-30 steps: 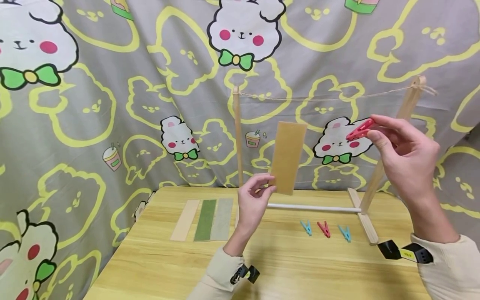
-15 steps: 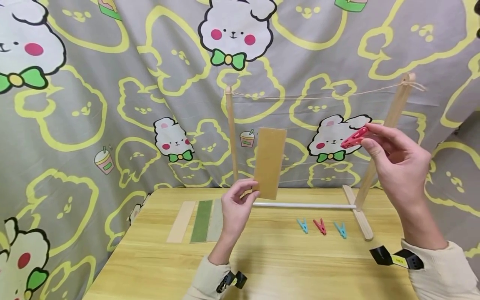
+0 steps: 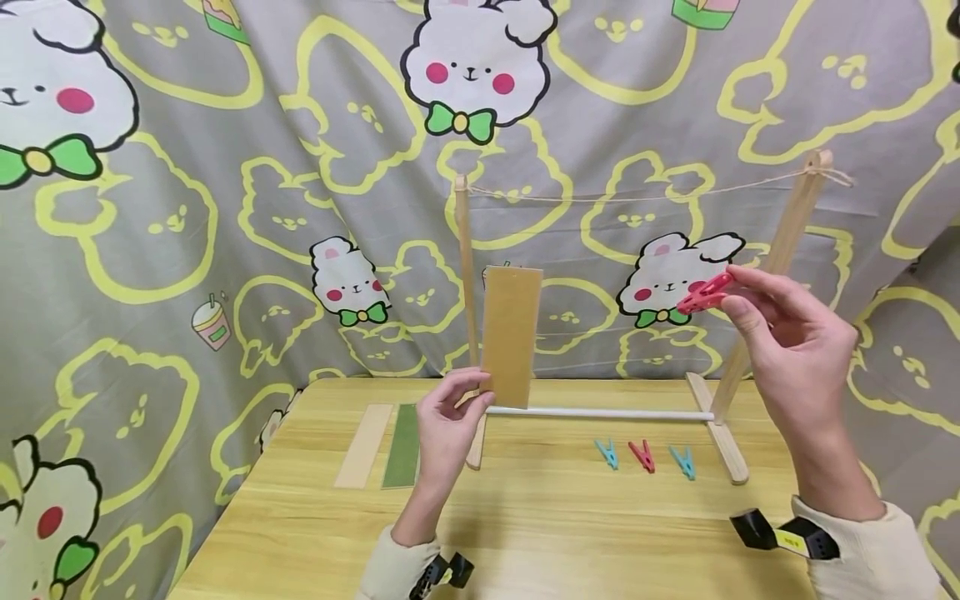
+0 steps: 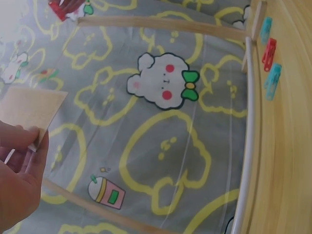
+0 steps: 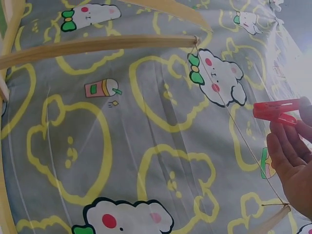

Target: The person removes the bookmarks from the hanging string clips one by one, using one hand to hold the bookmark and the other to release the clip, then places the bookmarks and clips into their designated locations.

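Observation:
My left hand (image 3: 448, 421) pinches a tan rectangular card (image 3: 512, 337) by its lower left edge and holds it upright above the table. In the left wrist view the same card (image 4: 33, 108) shows at the left, between thumb and fingers. My right hand (image 3: 802, 350) is raised at the right, pinching a red clothespin (image 3: 703, 293) by its handle end, its nose toward the left. The right wrist view also shows this clothespin (image 5: 278, 110) at the fingertips. Behind both hands, a string (image 3: 637, 199) runs between the tops of two wooden posts, above the card.
A pale card (image 3: 363, 446) and a green card (image 3: 401, 446) lie on the table at the left. Two blue clothespins (image 3: 607, 454) and a red one (image 3: 642, 456) lie before the stand's white rod (image 3: 600, 412). A wooden foot (image 3: 717, 429) carries the right post (image 3: 780, 250). A patterned curtain (image 3: 285, 217) hangs behind.
My left hand has moved left and slightly down with the tan card, now near the left post. My right hand has come down a little, still holding the red clothespin.

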Available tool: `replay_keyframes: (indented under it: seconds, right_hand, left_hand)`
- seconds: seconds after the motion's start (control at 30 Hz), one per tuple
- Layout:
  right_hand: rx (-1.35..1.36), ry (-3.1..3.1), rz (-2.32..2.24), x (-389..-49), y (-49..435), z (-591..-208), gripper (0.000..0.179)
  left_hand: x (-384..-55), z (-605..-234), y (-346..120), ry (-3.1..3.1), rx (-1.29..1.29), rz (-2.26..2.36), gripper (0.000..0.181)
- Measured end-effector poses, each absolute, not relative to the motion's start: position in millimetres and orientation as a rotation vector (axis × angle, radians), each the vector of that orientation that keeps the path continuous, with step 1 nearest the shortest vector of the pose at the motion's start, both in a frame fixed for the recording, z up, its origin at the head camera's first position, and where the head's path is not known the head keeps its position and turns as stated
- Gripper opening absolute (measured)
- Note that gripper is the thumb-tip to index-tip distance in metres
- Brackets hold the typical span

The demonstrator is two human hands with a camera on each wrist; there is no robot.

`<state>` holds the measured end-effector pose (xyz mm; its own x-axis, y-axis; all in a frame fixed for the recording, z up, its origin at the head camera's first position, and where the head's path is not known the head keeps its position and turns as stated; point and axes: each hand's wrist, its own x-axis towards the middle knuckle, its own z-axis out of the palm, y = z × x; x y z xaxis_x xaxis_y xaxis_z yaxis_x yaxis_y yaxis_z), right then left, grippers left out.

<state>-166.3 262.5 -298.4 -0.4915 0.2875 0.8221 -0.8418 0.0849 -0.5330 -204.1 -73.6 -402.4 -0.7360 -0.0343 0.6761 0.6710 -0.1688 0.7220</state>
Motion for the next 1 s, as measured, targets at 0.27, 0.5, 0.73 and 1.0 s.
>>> replay_keyframes:
  seconds: [0.27,0.5,0.73,1.0]
  right_hand:
    - [0.599,-1.336,1.658,-162,261,-310,0.034]
    - [0.555,-1.321,1.691,-158,258,-320,0.035]
    - [0.559,-1.298,1.712,-160,254,-331,0.035]
    - [0.542,-1.31,1.716,-157,248,-341,0.035]
  left_hand:
    - [-200,-402,-87,-1.606,-0.701,-1.934,0.02]
    - [-195,-397,-103,-1.584,-0.645,-1.912,0.023]
    - [-196,-398,-118,-1.601,-0.598,-1.895,0.025]
    - [-196,-399,-130,-1.61,-0.571,-1.888,0.026]
